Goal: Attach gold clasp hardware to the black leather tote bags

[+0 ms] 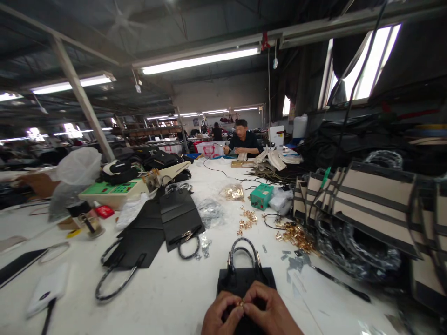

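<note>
A black handbag piece (pixel 246 279) with two looped handles lies on the white table at the bottom centre. Over its lower part, my left hand (pixel 221 312) and my right hand (pixel 267 311) meet. Both are closed, thumb and fingertips pinching a small gold-coloured metal fitting (pixel 240 303) between them. My fingers hide most of that fitting, so its exact form cannot be made out. Beyond the bag lie loose gold metal fittings (pixel 247 219) and a larger heap of gold fittings (pixel 296 236). Small flat metal plates (pixel 296 264) are scattered to the right.
More black bag pieces (pixel 181 216) lie at left, near a green-topped machine (pixel 111 188) and a glass jar (pixel 90 223). A teal box (pixel 261 197) stands mid-table. Beige-and-black panels (pixel 375 197) are stacked at right, near a thin black tool (pixel 340 283). A co-worker (pixel 244 142) sits opposite.
</note>
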`<state>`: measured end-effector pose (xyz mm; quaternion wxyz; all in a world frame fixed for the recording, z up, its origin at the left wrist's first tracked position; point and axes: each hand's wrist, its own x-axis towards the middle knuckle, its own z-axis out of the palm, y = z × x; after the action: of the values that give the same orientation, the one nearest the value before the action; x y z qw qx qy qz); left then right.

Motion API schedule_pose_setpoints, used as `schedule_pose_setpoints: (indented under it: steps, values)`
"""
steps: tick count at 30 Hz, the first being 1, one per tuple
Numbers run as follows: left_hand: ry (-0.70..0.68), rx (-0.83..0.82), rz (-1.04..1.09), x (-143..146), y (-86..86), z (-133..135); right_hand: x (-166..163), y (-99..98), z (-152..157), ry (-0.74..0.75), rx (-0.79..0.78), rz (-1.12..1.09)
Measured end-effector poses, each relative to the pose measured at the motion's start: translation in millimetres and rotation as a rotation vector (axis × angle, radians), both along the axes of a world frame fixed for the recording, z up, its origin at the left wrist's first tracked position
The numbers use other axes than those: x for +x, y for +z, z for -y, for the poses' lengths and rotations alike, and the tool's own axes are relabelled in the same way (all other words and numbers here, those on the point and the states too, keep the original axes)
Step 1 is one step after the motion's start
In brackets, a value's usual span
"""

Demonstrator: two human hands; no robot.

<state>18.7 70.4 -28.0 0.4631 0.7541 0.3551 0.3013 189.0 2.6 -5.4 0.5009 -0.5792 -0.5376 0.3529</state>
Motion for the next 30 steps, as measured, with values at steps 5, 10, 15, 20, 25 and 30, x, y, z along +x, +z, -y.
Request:
schedule_pose_setpoints:
  steps: [5, 10, 15, 20, 25, 30]
  values:
    - [0.039, -0.065, 0.03, 3.0, 18.9, 14.6, 0.7, 3.5, 11.5, 0.02, 0.071, -0.016]
    - [0.042, -0.098, 0.052, 3.2, 16.7, 13.5, 4.6, -2.4, 11.4, 0.036, 0.101, -0.007]
    - [0.06, -0.101, 0.101, 2.0, 13.1, 12.7, 6.3, -6.6, 10.5, -0.022, 0.034, -0.035]
    - [0.045, -0.088, 0.113, 2.6, 9.8, 11.4, 6.1, -7.8, 8.0, -0.019, 0.025, -0.008]
    - [0.042, -0.069, 0.112, 1.5, 7.7, 12.2, 5.0, -10.6, 7.3, 0.011, 0.063, 0.046]
    - [0.068, -0.048, 0.085, 2.4, 6.0, 13.5, 1.2, -10.0, 8.9, 0.002, 0.094, 0.135]
